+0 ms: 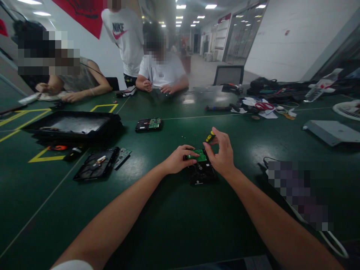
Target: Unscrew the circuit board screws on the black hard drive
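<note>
A black hard drive [201,173] with a green circuit board [200,155] lies on the green table in front of me. My left hand [181,159] holds its left side, thumb and fingers over the board. My right hand [222,153] grips a small yellow-and-black screwdriver [209,137] between thumb and fingers, above the drive's far right corner. The tip of the screwdriver is hidden behind the hand. Tiny pale bits, perhaps screws, lie just beyond the drive.
Another hard drive [148,125] lies farther left, near a black tray [75,125]. Closer sit a black casing [97,164] and a loose circuit board [122,158]. To the right are a grey metal box [330,132], a bottle [323,85] and a blurred-out item [298,195]. Several people are across the table.
</note>
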### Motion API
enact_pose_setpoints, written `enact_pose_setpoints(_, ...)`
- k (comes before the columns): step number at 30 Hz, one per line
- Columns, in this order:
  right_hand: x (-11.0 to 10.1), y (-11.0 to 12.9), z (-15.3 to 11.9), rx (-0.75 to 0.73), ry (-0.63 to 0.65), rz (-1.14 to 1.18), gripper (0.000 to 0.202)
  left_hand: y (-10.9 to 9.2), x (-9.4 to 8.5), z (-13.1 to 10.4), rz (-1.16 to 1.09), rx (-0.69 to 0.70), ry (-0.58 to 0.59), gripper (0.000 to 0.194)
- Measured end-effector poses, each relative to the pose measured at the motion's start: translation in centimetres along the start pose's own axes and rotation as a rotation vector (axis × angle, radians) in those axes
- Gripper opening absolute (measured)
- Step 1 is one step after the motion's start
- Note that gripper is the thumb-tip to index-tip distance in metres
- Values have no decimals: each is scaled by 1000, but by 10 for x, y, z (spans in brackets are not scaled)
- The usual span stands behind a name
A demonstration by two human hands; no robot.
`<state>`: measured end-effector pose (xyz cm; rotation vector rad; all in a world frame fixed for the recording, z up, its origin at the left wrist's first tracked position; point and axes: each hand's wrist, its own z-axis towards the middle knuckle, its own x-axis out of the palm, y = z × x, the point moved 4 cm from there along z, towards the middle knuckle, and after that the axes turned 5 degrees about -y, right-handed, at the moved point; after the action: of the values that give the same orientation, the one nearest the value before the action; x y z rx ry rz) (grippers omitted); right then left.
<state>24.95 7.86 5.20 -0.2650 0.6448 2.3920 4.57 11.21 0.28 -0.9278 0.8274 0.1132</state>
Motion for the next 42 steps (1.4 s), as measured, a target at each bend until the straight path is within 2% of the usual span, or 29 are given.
enact_pose_setpoints(15, 0, -2, 0, -4, -11, 12, 72, -1, -1, 0, -9, -9, 0, 28)
enact_pose_setpoints(23, 0, -3, 0, -13, -17, -9, 73, 5, 1, 0, 3, 1, 5, 30)
enact_pose_setpoints(31, 1, -3, 0, 2, -12, -14, 72, 0, -1, 1, -1, -3, -7, 28)
enact_pose_setpoints(42, 1, -4, 0, -3, -32, -10, 74, 2, 1, 0, -5, -2, 2, 29)
